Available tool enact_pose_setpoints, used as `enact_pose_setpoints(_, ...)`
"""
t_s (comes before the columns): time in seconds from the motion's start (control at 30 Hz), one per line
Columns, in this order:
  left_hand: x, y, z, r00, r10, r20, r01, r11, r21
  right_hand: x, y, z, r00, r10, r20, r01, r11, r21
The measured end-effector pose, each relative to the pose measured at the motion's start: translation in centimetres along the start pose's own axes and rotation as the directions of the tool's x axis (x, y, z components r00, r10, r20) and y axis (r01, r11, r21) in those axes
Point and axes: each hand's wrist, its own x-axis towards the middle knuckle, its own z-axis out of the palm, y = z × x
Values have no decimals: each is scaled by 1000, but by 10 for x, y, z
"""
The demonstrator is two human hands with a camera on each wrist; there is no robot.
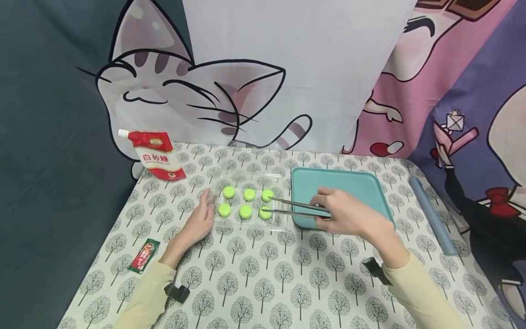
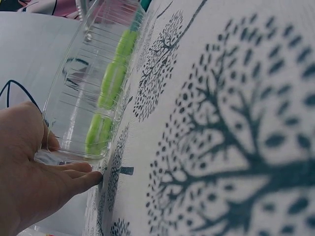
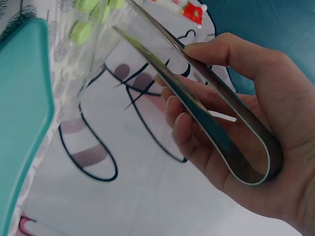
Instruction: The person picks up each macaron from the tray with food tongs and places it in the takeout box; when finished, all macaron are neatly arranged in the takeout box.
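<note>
Several bright green macarons [image 1: 245,211] sit in two rows in a clear plastic box [image 1: 255,227], its lid [image 1: 252,172] folded open at the back. My left hand [image 1: 198,219] holds the box's left edge; in the left wrist view, the box's end wall [image 2: 64,157] lies between its digits. Metal tongs [image 1: 302,213] are in my right hand [image 1: 343,212], gripped between thumb and fingers near the bend. Their arms are spread, with one tip over the back right macaron [image 1: 267,194] and the other over the front right macaron [image 1: 265,213]. Contact with either is unclear.
A teal tray [image 1: 349,176] stands right of the box, under my right hand. At the back left is a red and white sugar pouch [image 1: 158,155]. A small green and red packet [image 1: 144,256] lies at the left, and a blue-grey roll [image 1: 433,217] along the right edge.
</note>
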Motion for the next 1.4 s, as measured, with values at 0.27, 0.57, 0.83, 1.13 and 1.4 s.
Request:
enact_pose_setpoints(0.27, -2, 1, 0, 1000, -12, -2, 12, 1000, 1, -22, 25, 12, 975, -35, -220, 52, 996, 72)
enact_pose_setpoints(0.57, -2, -1, 0, 1000, -4, 1, 4, 1000, 2, -47, 51, 26, 918, 70, -390, -47, 997, 68)
enact_pose_setpoints(0.83, -1, -1, 0, 1000, 4, -6, -4, 1000, 1, -76, 73, 32, 873, 174, -455, -153, 985, 83)
enact_pose_setpoints(1.13, -2, -2, 0, 1000, 3, -2, -3, 1000, -7, -109, 107, 41, 812, 311, -494, -287, 950, 126)
enact_pose_setpoints(1.4, 0, -2, 1, 1000, 9, 1, -9, 1000, -7, -129, 134, 54, 675, 443, -591, -426, 887, 178)
